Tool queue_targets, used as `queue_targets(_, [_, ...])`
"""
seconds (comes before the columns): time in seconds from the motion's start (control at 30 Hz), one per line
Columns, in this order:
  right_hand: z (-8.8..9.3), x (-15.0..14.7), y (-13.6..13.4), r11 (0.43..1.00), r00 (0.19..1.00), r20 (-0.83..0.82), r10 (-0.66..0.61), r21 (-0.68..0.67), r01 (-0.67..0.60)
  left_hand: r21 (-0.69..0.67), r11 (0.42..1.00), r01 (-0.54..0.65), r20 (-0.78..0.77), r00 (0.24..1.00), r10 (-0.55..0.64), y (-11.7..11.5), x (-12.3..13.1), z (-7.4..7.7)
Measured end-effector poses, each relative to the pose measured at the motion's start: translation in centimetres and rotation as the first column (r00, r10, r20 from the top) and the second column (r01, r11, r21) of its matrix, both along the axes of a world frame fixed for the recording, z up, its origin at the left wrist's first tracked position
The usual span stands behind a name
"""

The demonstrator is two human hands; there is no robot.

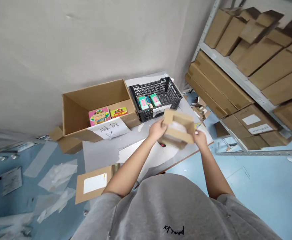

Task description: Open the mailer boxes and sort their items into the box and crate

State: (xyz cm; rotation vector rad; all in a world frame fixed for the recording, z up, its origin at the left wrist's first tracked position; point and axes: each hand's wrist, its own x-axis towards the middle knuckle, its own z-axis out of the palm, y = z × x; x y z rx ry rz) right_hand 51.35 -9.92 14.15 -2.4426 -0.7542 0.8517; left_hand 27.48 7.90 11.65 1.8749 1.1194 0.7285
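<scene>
A small open cardboard box is held up over the table's front part, blurred by motion. My left hand is closed on its left side, and my right hand grips the right side. Whitish material shows inside it, too smeared to name. Behind the box stands a black plastic crate with small green-and-pink packs in it. To the left, a large open carton carries a handwritten paper label. Colourful packages, one pink and one yellow, lie inside that carton.
A closed cardboard box with a white label sits at the table's left front. Metal shelving full of brown cartons stands on the right. Paper scraps litter the blue floor at left. A grey wall rises behind the table.
</scene>
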Motion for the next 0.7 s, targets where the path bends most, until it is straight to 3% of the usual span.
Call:
queue_targets(0.03, [0.6,2.1,-0.5,0.995,0.996,0.046,-0.080,0.056,0.077,0.028,0.996,0.080,0.064,0.995,-0.082,1.0,2.8,1.2])
queue_targets(0.07, [1.0,3.8,-1.0,0.963,0.974,0.092,-0.206,0.197,0.185,0.068,0.987,0.147,0.141,0.978,-0.155,1.6,5.2,2.4])
queue_targets(0.13, [1.2,5.6,-1.7,0.895,0.931,0.175,-0.320,0.378,0.236,0.139,0.975,0.171,0.238,0.950,-0.201,2.0,8.1,4.0])
queue_targets(0.17, [1.0,5.7,-1.8,0.877,0.921,0.209,-0.330,0.429,0.217,0.156,0.973,0.170,0.259,0.944,-0.206,1.7,8.3,4.4])
queue_targets(0.23, [0.1,4.9,-1.6,0.892,0.935,0.255,-0.248,0.437,0.118,0.153,0.976,0.154,0.247,0.950,-0.189,0.4,6.4,3.8])
queue_targets(0.37, [-2.7,0.6,0.0,0.904,0.970,0.245,-0.002,0.415,-0.102,0.048,0.999,0.004,0.134,0.991,-0.011,-4.1,-3.7,-0.3])
queue_targets(0.5, [-5.8,-6.6,3.3,0.849,0.947,0.151,0.282,0.419,-0.320,-0.059,0.952,-0.301,0.018,0.953,0.303,-9.7,-16.6,-4.2])
queue_targets(0.6, [-8.1,-14.4,6.1,0.784,0.853,-0.020,0.521,0.408,-0.469,-0.059,0.816,-0.574,-0.071,0.818,0.570,-14.1,-25.8,-6.1])
queue_targets(0.7, [-10.1,-23.4,8.0,0.710,0.688,-0.219,0.692,0.376,-0.595,-0.011,0.610,-0.792,-0.202,0.600,0.774,-18.2,-33.7,-8.0])
